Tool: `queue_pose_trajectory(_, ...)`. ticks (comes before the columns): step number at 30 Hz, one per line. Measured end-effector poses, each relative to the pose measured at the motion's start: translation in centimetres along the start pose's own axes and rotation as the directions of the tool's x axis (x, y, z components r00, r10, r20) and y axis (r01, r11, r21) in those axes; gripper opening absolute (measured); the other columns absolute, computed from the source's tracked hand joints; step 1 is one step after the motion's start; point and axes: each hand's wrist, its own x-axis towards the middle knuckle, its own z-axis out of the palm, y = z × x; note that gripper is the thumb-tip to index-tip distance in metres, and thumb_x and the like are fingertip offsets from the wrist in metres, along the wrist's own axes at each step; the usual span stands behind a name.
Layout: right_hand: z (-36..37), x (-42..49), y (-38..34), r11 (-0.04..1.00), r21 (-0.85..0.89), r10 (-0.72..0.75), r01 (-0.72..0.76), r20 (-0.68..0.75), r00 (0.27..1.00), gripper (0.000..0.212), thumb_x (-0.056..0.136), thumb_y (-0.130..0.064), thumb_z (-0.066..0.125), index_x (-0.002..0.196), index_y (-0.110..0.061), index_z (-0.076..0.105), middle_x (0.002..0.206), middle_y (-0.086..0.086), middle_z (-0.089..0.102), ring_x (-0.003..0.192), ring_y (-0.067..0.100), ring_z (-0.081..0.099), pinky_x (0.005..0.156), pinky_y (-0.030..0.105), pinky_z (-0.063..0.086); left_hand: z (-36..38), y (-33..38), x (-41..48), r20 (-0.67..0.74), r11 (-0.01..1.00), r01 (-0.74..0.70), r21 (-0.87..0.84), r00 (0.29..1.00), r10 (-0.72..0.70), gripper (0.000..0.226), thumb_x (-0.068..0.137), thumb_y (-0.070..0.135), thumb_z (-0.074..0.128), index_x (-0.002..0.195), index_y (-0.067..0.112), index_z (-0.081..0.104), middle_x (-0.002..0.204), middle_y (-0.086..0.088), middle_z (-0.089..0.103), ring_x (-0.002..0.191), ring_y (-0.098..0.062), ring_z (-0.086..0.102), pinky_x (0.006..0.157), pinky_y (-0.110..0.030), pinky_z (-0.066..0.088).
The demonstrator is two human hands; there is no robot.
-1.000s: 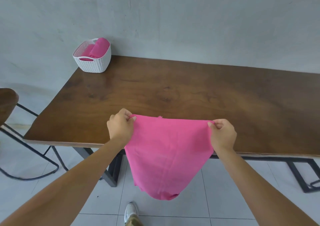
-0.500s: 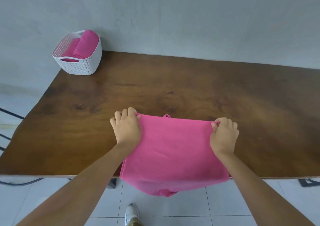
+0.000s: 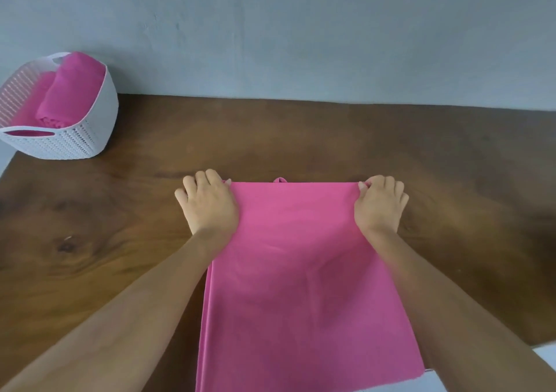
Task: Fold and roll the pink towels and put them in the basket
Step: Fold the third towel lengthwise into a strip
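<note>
- Item, pink towel (image 3: 301, 271): one sheet, spread on the wooden table (image 3: 90, 241); far edge straight and lying across the table top; near end runs past the table's front edge; small hanging loop (image 3: 280, 180) pokes out at the middle of the far edge.
- Left hand (image 3: 210, 208): at the far left corner; fingers (image 3: 210, 179) close together and curled, holding the corner down; thumb hidden beneath, so the exact pinch cannot be told.
- Right hand (image 3: 380, 205): at the far right corner; fingers (image 3: 388, 184) bunched, pinching the corner cloth against the thumb.
- Basket (image 3: 75, 144): white, woven-look, at the table's far left corner, well apart from the hands; rolled pink towels (image 3: 72, 90) already inside.
- Step in hand, as judged: laying this towel flat before folding; fold and roll not yet done.
- Next move, as judged: release the corners, smooth out the faint wrinkles, then bring one edge squarely onto the opposite edge; the overhanging near end may drag the sheet off-line.
</note>
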Motion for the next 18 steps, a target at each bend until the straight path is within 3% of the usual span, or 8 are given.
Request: queue_pose_trajectory(18, 6.3, 15.5, -2.9, 1.0, -0.004, 0.008, -0.008, 0.005, 1.0, 0.027, 0.101, -0.034, 0.051, 0.108, -0.011, 0.062, 0.117, 0.012, 0.055, 0.117, 0.033, 0.043, 0.1, 0.046, 0.031, 4.6, 6.8, 13.5, -0.007, 0.994, 0.092, 0.062, 0.996, -0.092, 0.036, 0.101, 0.039, 0.045, 0.107, 0.006, 0.056, 0.108, -0.014, 0.06, 0.105, -0.036, 0.049, 0.088, -0.051, 0.035)
